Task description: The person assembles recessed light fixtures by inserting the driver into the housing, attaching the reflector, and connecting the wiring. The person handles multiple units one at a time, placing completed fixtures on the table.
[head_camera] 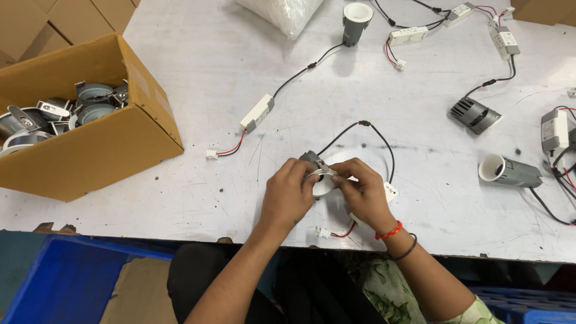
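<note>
An open brown cardboard box stands left; clear plastic bag at top.

The scuffed white bench carried an open cardboard box of grey metal fittings at its left edge. Cylindrical grey lamps lay scattered to the right, wired to small white driver units, beside a clear plastic bag at the far edge.

left hand and right hand close together, fingers curled inward, forearms angled in
</note>
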